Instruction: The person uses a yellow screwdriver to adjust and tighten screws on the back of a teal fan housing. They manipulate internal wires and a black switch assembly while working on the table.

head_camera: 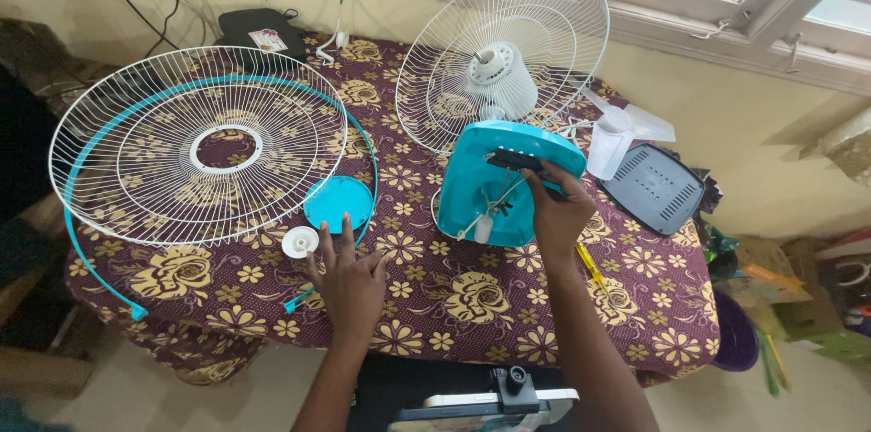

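your right hand (555, 211) is clamped on the teal fan base (502, 182), fingers curled over its upper right edge where a dark strip sits, holding it tipped up on the table so its hollow underside faces you. a white cord (490, 211) hangs knotted inside that underside, just left of your fingers. the base stands right of centre on the floral tablecloth (454, 291), directly in front of the rear fan guard (504, 55), which stands tilted behind it with the white motor housing (501, 76) at its middle.

your left hand (347, 278) lies flat and open on the cloth, fingers spread, holding nothing. it is well apart from the base, to its left. just above your fingertips is the round teal cap (338, 203), and just beside your index finger, to the left, is the small white knob (300, 241); i cannot tell whether a fingertip touches either one. a teal rim ring (76, 246) curves around the front fan guard (195, 146), which lies flat at the left of the table, and one end of the ring passes close under your left hand.

to the right of the base, a translucent fan blade (621, 132) rests beside a grey vented cover (653, 189). a yellow screwdriver (592, 269) lies on the cloth just right of your right forearm.
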